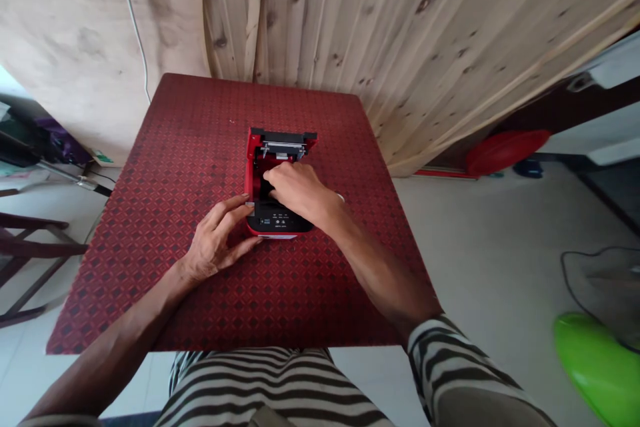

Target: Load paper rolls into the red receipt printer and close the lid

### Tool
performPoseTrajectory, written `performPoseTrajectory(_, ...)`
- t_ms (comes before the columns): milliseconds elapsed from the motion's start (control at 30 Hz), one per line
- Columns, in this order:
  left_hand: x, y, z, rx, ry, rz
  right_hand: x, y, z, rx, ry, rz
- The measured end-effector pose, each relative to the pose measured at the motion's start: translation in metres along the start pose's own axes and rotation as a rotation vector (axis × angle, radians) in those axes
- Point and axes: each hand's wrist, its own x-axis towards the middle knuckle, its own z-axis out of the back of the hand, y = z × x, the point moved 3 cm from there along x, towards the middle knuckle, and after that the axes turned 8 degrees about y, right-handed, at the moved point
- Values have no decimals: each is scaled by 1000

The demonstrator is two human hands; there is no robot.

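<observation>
A red and black label printer (257,219) stands on the table with its lid (284,137) raised at the back. My left hand (217,233) holds its front left corner, fingers along the side and top edge, thumb at the front. Over the open compartment is my right hand (295,185), its fingers curled and reaching inside. The fingertips are hidden, so I cannot tell what they hold. A small white edge of something (341,197) shows beside my right wrist, mostly covered by it.
The table (175,147) has a red patterned cover and stands against a wooden plank wall (340,27). A dark wooden stool (35,247) is on the left. On the right floor are a red plastic object (507,152) and a bright green one (600,367).
</observation>
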Motion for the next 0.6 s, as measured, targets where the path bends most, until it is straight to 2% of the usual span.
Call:
performPoseTrajectory(100,0,0,-1,1,3,7,3,4,3,-24,31,14)
performPoseTrajectory(200,-1,0,-1,-7,7,9,-3,5,4,-33,7,5)
performPoseTrajectory(300,-1,0,-1,-21,6,-4,-20,4,9,13,-115,-31)
performPoseTrajectory(367,-1,0,-1,-23,6,-1,-41,1,15,95,-259,-36)
performPoseTrajectory(467,0,0,-1,-24,5,5,-86,-6,19,417,-469,83)
performPoseTrajectory(533,0,-1,-1,-29,1,9,-116,-10,10,711,-494,204)
performPoseTrajectory(600,0,-1,0,-30,-1,8,-139,-10,-12,943,-445,263)
